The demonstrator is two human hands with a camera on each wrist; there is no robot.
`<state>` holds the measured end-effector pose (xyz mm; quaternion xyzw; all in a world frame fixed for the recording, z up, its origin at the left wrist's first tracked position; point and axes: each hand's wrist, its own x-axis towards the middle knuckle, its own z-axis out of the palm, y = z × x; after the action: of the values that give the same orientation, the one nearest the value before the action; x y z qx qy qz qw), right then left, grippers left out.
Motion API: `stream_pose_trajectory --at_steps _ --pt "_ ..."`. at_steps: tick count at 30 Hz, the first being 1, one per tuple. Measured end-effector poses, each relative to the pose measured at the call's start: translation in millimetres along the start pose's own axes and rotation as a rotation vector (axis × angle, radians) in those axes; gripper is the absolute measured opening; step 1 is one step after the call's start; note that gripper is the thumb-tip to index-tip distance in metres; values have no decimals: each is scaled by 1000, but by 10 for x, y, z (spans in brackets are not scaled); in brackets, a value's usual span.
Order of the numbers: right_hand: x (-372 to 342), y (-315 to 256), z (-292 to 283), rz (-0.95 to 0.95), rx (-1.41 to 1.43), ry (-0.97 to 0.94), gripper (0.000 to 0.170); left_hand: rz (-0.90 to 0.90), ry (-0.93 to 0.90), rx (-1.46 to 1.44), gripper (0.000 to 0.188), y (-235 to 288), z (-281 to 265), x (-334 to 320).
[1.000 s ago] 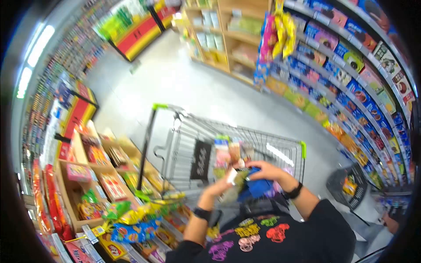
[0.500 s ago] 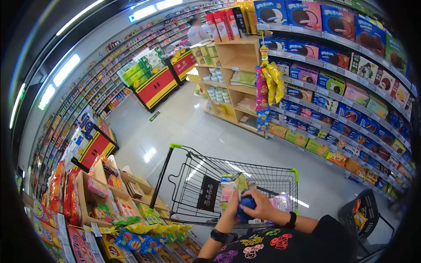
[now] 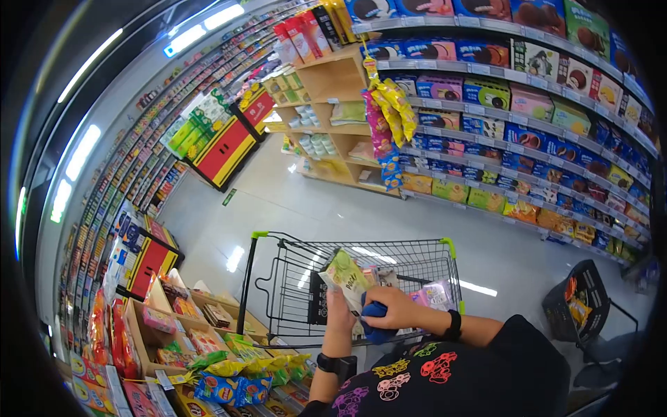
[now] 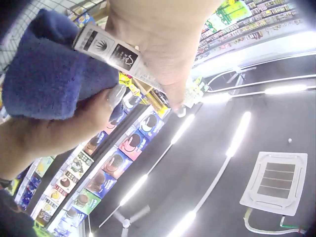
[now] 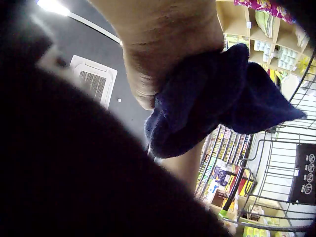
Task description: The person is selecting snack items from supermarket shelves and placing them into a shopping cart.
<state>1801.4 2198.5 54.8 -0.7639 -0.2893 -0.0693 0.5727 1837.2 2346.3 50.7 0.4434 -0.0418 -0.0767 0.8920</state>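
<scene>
My left hand (image 3: pixel 339 314) holds a pale green and white snack package (image 3: pixel 345 272) upright over the shopping cart (image 3: pixel 292 285). In the left wrist view, a narrow white side of the package (image 4: pixel 106 51) with black printed symbols shows under that hand. A crumpled dark blue cloth (image 5: pixel 197 103) is gripped in my right hand (image 3: pixel 396 309), close beside the package's lower end. Thumb and palm of the right hand cover part of the cloth. Down in the cart, a purple-pink package (image 3: pixel 436 299) and other goods lie partly hidden behind the hands.
Shelves of cookie boxes (image 3: pixel 535 139) rise on the right, with hanging snack bags (image 3: pixel 392 111) at their end. Wooden bins of sweets (image 3: pixel 149 330) stand close on the left. A black basket (image 3: pixel 587 299) holding snack bags sits at the right. Red-and-yellow display stands (image 3: pixel 221 154) are farther off.
The head view has tilted up, then turned slightly right. The green package now stands upright and shows its front, where before it was mostly covered by the hands. The blue cloth stays in my right hand.
</scene>
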Motion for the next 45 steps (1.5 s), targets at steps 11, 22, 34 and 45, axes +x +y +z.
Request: stream_pose_trajectory --at_steps 11,22,34,45 --pt "-119 162 -563 386 895 388 39 -22 3 208 31 -54 242 -66" --pt "-128 -46 -252 173 648 9 82 -263 -23 153 49 -80 284 15" --pt "-167 -32 -309 -88 -70 -117 54 20 -87 -165 57 58 356 77" --pt "-708 898 -333 871 740 304 42 -237 116 229 33 -1058 -343 176"
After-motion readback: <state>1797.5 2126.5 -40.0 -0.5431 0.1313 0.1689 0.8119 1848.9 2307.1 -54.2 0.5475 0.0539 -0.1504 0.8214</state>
